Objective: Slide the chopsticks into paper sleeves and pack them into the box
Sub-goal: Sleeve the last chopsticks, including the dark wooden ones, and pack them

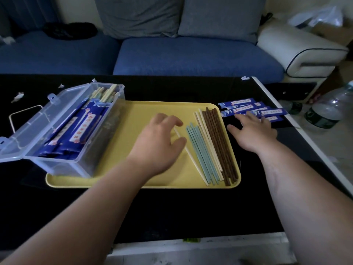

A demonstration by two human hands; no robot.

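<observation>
The right hand [252,131] is lying flat, fingers straight and spread, touching the sleeves [246,107]. The left hand [162,138] is curling over 1 cream chopstick [193,159]; whether it is pinching cannot be told. The other chopsticks [214,146] are lying just right of its fingers, long axis pointing away. The box [63,131] is standing to its left.

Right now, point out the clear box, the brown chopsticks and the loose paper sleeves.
clear box [63,167], head view, near end wall.
brown chopsticks [219,144], head view, middle of bundle.
paper sleeves [240,101], head view, topmost sleeve's label.
</observation>
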